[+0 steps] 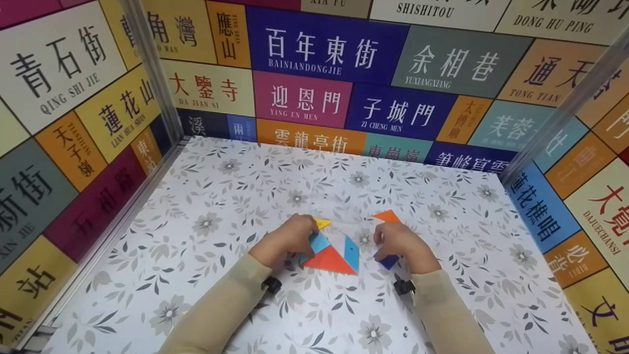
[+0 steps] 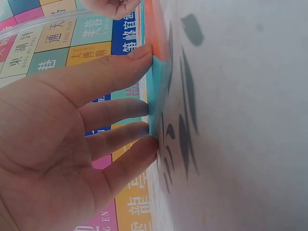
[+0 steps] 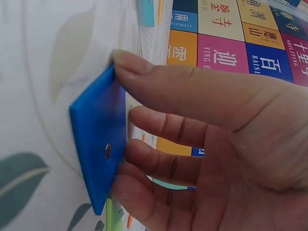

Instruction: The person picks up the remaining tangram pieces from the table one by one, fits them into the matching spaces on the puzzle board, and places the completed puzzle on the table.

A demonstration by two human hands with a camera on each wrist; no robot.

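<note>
Nearest, the right grip [image 1: 405, 246] is partly closed, thumb and fingertips pinching a dark-blue piece [image 3: 98, 130], which sits tilted under it. Left grip [image 1: 285, 241]: thumb and fingers spread, tips touching the edge of a light-blue piece [image 1: 320, 242]; clamping pressure can't be judged. Orange-red triangle [image 1: 330, 261] lies just right of left grip, against that piece. Second light-blue piece [image 1: 351, 254] lies flat between the grips. Yellow piece [image 1: 324, 223] just past left grip's fingertips; orange piece [image 1: 386, 216] just beyond right grip. Floral table [image 1: 226, 265] beneath; lettered wall panels [image 1: 303, 102] well beyond both.
</note>
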